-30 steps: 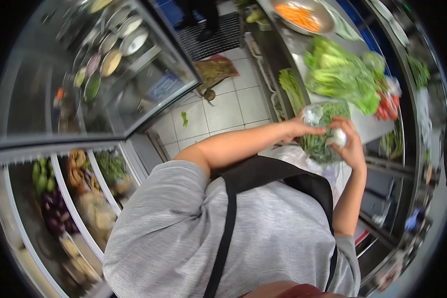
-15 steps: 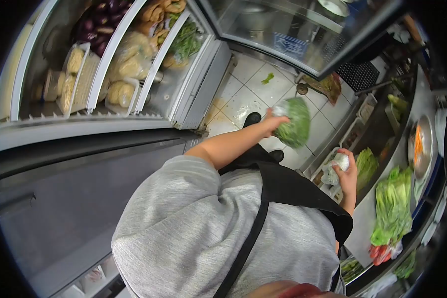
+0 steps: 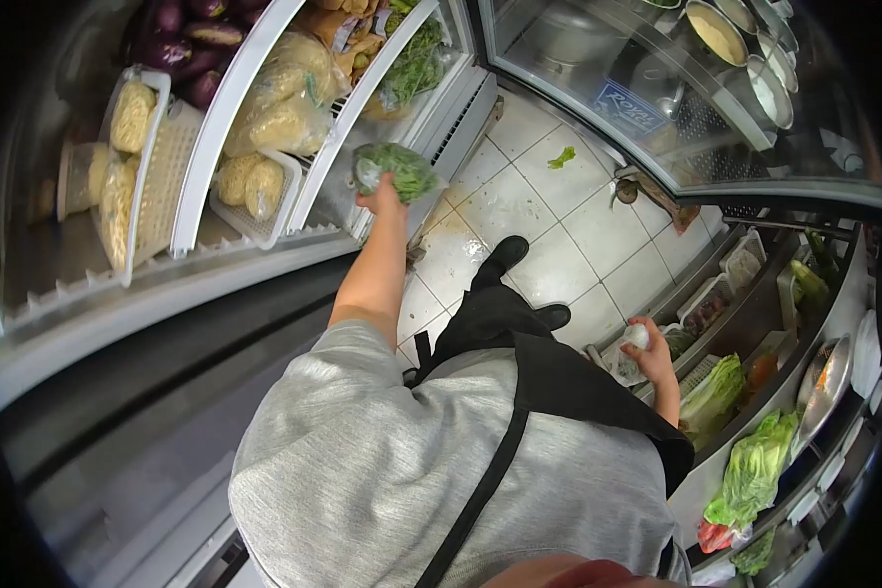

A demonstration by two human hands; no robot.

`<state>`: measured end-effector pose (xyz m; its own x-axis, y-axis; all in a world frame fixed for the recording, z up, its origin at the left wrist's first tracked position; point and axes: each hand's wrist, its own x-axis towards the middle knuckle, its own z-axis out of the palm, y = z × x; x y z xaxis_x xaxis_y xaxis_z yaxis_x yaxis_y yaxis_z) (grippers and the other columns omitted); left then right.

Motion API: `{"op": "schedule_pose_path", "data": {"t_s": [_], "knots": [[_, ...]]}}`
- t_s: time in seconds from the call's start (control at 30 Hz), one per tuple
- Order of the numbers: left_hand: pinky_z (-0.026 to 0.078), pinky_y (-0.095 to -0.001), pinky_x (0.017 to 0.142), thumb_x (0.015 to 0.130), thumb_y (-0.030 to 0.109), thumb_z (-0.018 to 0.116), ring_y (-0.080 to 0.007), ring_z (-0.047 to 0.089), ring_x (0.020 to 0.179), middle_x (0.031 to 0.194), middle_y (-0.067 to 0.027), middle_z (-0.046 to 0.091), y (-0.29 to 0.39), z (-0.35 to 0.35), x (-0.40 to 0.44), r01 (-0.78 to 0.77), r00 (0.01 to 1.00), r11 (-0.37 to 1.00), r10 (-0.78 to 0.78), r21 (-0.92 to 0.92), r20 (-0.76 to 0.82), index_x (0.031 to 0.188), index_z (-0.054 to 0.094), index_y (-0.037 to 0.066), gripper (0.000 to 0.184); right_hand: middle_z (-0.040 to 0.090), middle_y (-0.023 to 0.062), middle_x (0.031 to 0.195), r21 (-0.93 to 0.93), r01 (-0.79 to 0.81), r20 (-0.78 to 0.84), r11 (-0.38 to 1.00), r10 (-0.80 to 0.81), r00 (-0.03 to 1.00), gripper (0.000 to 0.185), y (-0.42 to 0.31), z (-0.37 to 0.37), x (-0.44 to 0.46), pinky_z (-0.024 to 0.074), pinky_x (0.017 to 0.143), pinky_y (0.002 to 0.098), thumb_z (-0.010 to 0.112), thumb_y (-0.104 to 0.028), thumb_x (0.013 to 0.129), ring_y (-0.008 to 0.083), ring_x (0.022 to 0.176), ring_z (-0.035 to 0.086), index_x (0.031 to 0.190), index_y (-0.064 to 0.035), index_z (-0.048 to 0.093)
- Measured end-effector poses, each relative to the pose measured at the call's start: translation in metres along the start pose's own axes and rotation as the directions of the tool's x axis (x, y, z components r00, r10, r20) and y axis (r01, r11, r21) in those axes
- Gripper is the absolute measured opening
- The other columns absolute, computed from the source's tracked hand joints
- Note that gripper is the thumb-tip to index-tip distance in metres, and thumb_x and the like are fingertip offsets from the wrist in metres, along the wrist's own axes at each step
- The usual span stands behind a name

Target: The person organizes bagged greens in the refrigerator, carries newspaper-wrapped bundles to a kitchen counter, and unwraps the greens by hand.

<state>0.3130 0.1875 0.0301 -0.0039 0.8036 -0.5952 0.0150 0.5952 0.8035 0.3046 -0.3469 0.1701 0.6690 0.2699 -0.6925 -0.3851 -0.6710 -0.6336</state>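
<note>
Head view, left hand (image 3: 383,199) gripping greens (image 3: 407,171) near shelf edge (image 3: 356,108), right hand (image 3: 656,359) clutching plastic (image 3: 623,361), floor (image 3: 529,216) between

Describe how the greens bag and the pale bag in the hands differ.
The greens bag looks larger than the pale bag. The greens bag is mostly green; the pale bag looks whitish. The left hand holds the greens bag, the right hand the pale bag. Both appear plastic.
</note>
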Motion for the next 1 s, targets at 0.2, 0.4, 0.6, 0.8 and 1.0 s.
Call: {"op": "schedule_pose_path", "data": {"t_s": [0.2,0.4,0.6,0.8,1.0], "knots": [[0.043,-0.054,0.084,0.068,0.012,0.075,-0.0317,0.036,0.121,0.144,-0.0114,0.016,0.024,0.054,0.077,-0.174,0.961,0.98,0.147,0.097,0.235,0.139,0.004,0.027,0.102,0.055,0.002,0.081,-0.107,0.055,-0.035,0.993,-0.059,0.998,0.044,-0.009,0.016,0.02,0.0428,0.071,0.0266,0.065,-0.004,0.067,0.0123,0.075,0.052,0.108,-0.0105,0.052],[0.027,-0.0587,0.098,0.079,0.048,0.057,-0.0301,0.027,0.129,0.144,-0.0054,0.027,0.016,0.052,0.175,0.03,0.883,0.96,-0.155,0.278,0.443,0.134,0.037,0.021,0.065,0.057,0.0032,0.092,-0.028,-0.141,-0.11,0.99,0.138,0.984,0.048,0.044,0.032,-0.002,0.0435,0.079,0.0293,0.069,-0.008,0.065,0.0154,0.086,0.054,0.11,-0.0107,0.053],[0.023,-0.0563,0.103,0.077,0.05,0.056,-0.031,0.033,0.127,0.138,-0.0108,0.037,0.044,0.089,0.183,0.228,0.875,0.948,-0.3,0.223,0.379,0.13,0.043,0.011,0.067,0.062,0.0113,0.105,-0.02,-0.256,-0.232,0.966,0.245,0.941,0.055,0.036,0.049,-0.049,0.0443,0.087,0.0365,0.076,-0.024,0.06,0.0273,0.1,0.058,0.111,-0.0145,0.058],[0.047,-0.0524,0.081,0.077,0.027,0.063,-0.0347,0.049,0.109,0.125,-0.0206,0.045,-0.025,0.115,0.105,-0.104,0.956,0.668,-0.137,0.737,0.259,0.128,0.033,0.003,0.064,0.061,0.0169,0.104,0.142,-0.239,-0.447,0.96,0.278,0.85,0.05,0.047,0.068,-0.071,0.0448,0.083,0.0376,0.072,-0.024,0.064,0.0313,0.099,0.057,0.11,-0.0125,0.055],[0.045,-0.0411,0.081,0.08,0.038,0.063,-0.0251,0.048,0.109,0.128,-0.0103,0.042,-0.126,0.105,-0.192,-0.689,-0.015,0.378,-0.86,0.618,0.509,0.136,0.023,0.018,0.071,0.058,0.0016,0.094,0.533,0.27,-0.708,0.802,0.247,0.662,0.037,-0.014,0.041,-0.085,0.044,0.079,0.027,0.063,-0.004,0.075,0.0133,0.088,0.055,0.11,-0.0115,0.053]]}}
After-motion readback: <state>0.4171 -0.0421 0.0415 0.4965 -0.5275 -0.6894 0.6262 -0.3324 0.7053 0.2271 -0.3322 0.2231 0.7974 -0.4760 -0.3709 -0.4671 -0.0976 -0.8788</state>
